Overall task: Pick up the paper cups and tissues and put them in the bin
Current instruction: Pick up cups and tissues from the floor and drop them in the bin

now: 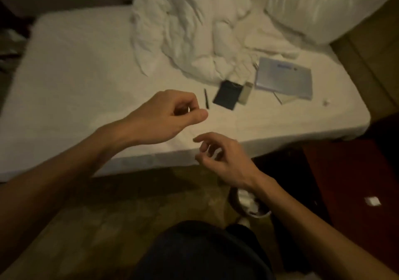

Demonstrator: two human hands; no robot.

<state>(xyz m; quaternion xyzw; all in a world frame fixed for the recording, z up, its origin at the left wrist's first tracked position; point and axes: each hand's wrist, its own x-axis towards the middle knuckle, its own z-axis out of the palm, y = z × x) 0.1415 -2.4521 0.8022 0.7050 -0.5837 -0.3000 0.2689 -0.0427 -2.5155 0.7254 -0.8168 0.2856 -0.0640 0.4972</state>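
Two bare hands show, both over the near edge of the white-sheeted bed. The left hand is out over the sheet, fingers curled in w/ the thumb tip near the forefinger. A tiny pale glint sits in the gap, too small to tell whether anything is pinched there. The right hand hangs lower, at the mattress edge, fingers loosely bent and spread, holding nothing.

One dark round bin stands on the floor just under the right wrist, mostly hidden by the forearm. White crumpled stuff lies inside it (tissue or cup, can't tell). One small white scrap lies on the sheet near the bed's right edge, well apart from both hands. One white square piece lies on the red-brown cabinet top, right of the bin.

Also on the bed:
- 1 crumpled white duvet
- 1 white pillow at the far right corner
- 1 closed silver laptop
- 1 dark blue flat booklet
- 1 slim black pen, just beyond the left thumb and apart from it
- 1 small beige oblong item, betw. booklet and laptop
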